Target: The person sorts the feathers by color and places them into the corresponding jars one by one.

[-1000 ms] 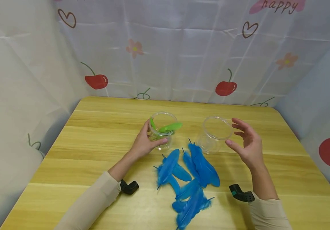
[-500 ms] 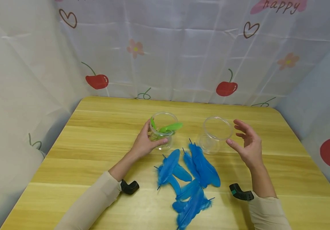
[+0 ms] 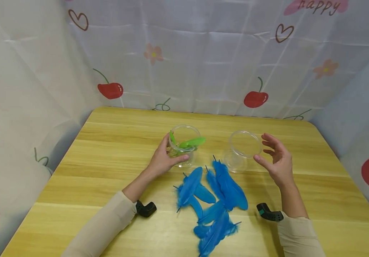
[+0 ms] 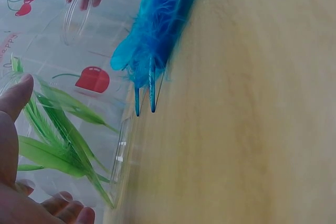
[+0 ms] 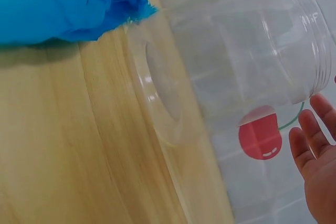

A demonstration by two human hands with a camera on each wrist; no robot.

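A clear plastic jar (image 3: 189, 161) stands upright with several green feathers (image 3: 190, 142) inside, one poking over the rim. My left hand (image 3: 163, 159) grips this jar from the left, thumb in front and fingers round the far side; the left wrist view shows the green feathers (image 4: 63, 145) through its wall. A second clear jar (image 3: 234, 160) stands upright to the right with nothing inside. Beside its rim, my right hand (image 3: 277, 160) is held with fingers loosely curved and spread, holding nothing; in the right wrist view its fingertips (image 5: 302, 142) are right by the jar's mouth.
Several blue feathers (image 3: 214, 210) lie in a loose pile in front of both jars, some reaching close to the right jar's base. The wooden table (image 3: 113, 142) ends at a printed cloth backdrop (image 3: 203, 71). Black wrist devices (image 3: 269, 213) sit at both cuffs.
The head view has shifted very slightly, moving the scene a little to the right. Both hands and the jars keep nearly the same places.
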